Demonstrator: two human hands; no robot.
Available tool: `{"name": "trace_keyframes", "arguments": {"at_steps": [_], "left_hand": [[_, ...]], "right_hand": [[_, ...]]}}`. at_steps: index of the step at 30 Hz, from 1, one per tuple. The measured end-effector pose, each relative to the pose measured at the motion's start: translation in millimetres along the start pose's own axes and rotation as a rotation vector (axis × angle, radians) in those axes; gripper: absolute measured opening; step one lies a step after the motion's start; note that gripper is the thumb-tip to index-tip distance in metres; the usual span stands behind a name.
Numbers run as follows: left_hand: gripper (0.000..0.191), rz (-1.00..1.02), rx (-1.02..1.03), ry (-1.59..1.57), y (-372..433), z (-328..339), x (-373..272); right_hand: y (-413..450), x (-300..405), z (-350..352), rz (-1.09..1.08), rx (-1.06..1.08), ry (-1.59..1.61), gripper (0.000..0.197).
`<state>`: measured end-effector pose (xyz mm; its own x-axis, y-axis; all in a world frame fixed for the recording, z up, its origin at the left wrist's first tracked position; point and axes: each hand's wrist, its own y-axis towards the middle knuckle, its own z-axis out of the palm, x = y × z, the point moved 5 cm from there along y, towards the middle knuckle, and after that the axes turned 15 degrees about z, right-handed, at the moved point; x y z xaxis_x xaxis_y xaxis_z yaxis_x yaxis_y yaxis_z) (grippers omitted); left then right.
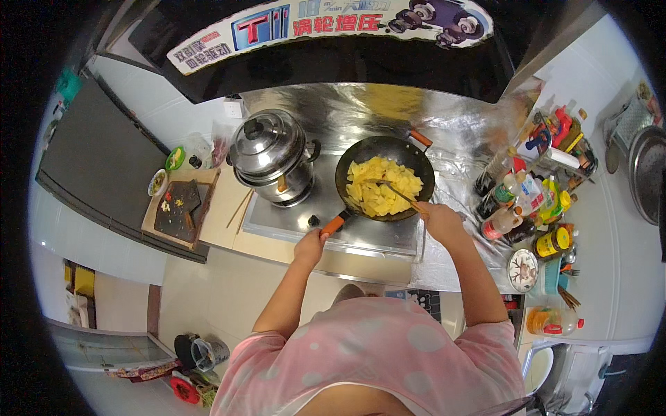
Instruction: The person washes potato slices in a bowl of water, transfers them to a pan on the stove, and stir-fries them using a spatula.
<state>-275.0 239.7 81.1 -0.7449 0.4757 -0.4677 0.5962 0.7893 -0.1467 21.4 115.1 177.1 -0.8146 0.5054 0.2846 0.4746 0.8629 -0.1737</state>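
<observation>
A dark wok point(385, 143) sits over the right side of the gas hob point(291, 229). Thin yellow slices, apparently potato point(387, 182), fill its middle. My left hand point(310, 248) grips the wok's orange handle point(333, 224) at the lower left. In my right hand point(442, 221) is the handle of a spatula point(399, 193), whose metal end rests among the slices and is partly hidden by them. A second, short orange handle point(420, 138) juts from the wok's far rim.
Left of the wok stands a lidded steel steamer pot point(270, 151). A cleaver point(191, 200) lies on a cutting board point(174, 221) with chopped bits. Sauce bottles point(502, 223) crowd the right counter, near a patterned bowl point(523, 270) and an oil jug point(551, 321). A range hood point(333, 62) overhangs the hob.
</observation>
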Motion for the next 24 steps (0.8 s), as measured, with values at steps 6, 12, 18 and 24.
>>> {"name": "trace_keyframes", "arguments": {"at_steps": [6, 12, 18, 24], "left_hand": [[0.034, 0.042, -0.037, 0.008, 0.7, 2.5, 3.3], [0.034, 0.021, -0.037, 0.004, -0.7, 3.6, 4.2], [0.038, 0.035, -0.060, -0.013, 0.3, 5.7, 9.7], [0.042, -0.019, -0.005, -0.041, 0.1, 0.2, 1.6]], "right_hand": [[14.7, -6.1, 35.7, 0.072, -0.125, 0.126, 0.030], [-13.1, -0.6, -3.6, -0.024, -0.067, -0.182, 0.037], [-56.9, 8.7, -118.9, -0.127, -0.113, -0.313, 0.030], [-36.8, 11.4, -95.9, 0.004, -0.047, -0.444, 0.020]]}}
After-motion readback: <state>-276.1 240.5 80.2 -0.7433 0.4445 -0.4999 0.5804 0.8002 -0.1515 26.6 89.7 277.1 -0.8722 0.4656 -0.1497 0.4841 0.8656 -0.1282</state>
